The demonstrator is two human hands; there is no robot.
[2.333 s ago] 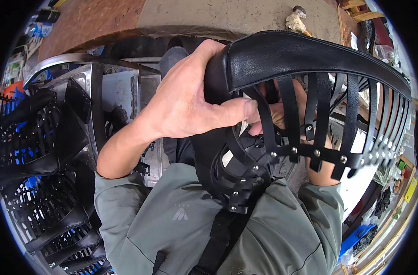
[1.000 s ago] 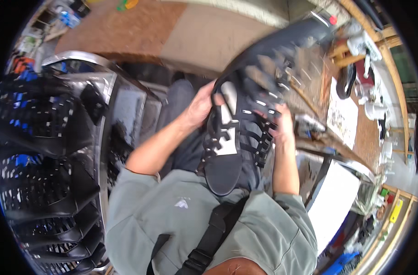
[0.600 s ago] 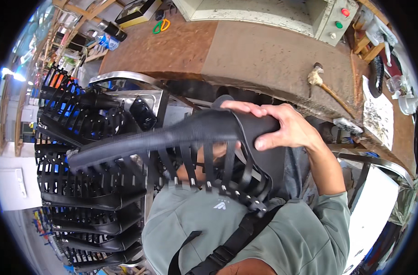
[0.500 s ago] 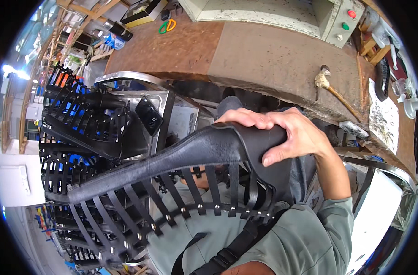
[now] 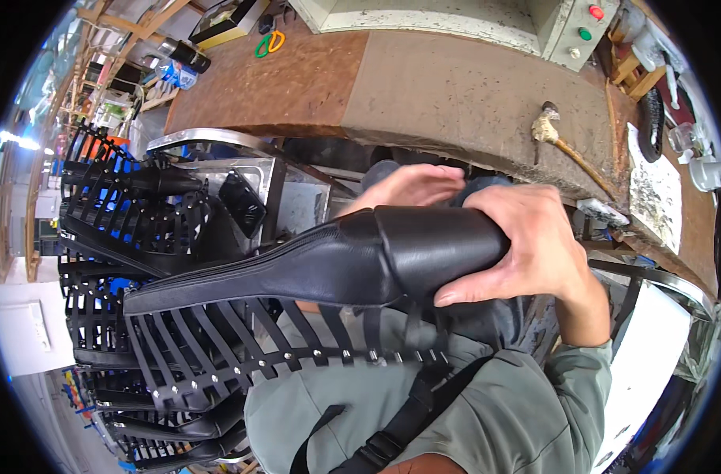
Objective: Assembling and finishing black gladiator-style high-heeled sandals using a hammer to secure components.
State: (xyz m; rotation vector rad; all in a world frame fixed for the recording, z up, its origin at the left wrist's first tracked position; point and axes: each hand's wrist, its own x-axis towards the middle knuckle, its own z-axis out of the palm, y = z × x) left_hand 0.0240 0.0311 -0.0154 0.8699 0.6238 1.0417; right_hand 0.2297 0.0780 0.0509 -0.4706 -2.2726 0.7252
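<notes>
The black leather strapped piece (image 5: 321, 272) has swung round: a moment ago it stood nearly upright in front of the person's chest with both hands at its sides, and now it lies almost level across the lap, its long pointed end reaching left toward the rack of like pieces (image 5: 131, 237); half a second ago it was already turning this way, and it has since dropped a little lower and flatter; judging from this, the piece is being carried across toward the stack on the left rather than worked on at the bench.

The right hand (image 5: 534, 253) is clenched over the broad rounded end of the piece, fingers wrapped down over its near edge and thumb underneath, bearing its weight; the left hand (image 5: 412, 186) lies behind the piece on the far side, fingers loosely spread and mostly open, and whether it touches the leather I cannot tell, since the piece hides its palm.

The riveted straps (image 5: 281, 347) hang below the solid band, just above the grey-green shirt (image 5: 471, 403); the brown workbench (image 5: 424, 87) runs along the far side, with a hammer (image 5: 566, 146) near its right edge.
</notes>
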